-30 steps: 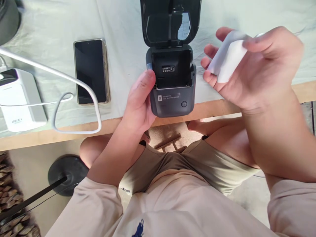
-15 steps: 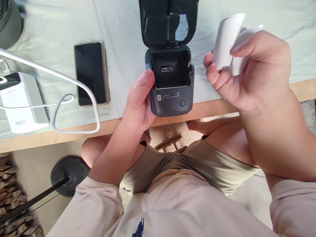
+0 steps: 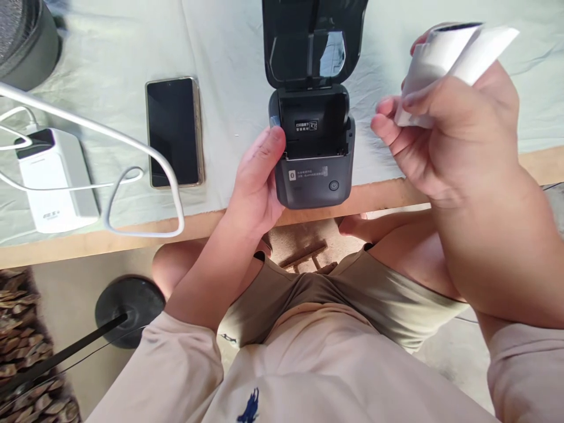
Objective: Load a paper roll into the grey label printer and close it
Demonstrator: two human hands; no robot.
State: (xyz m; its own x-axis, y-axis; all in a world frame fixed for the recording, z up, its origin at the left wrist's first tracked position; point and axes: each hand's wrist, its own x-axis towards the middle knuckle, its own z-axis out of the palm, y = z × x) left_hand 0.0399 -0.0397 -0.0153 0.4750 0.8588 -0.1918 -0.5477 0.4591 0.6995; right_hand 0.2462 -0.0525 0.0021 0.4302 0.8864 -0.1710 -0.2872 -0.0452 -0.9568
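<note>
A wooden table (image 3: 145,232) runs across the upper half of the frame, its bare pale edge showing along the front, and a pale green cloth (image 3: 110,64) lies wrinkled over the top. Bright daylight falls evenly on the cloth. Below the edge, the floor (image 3: 57,294) is a plain beige. At lower left stands a round black base (image 3: 127,302) with a dark pole slanting away, beside a patch of brown dry leaves (image 3: 26,352).

None of the print can be read: the small dark grey plastic label printer (image 3: 314,170) carries a white-lettered sticker inside and a line on its front (both too small), and the white rectangular power bank (image 3: 57,179) bears blurred grey marks.
</note>
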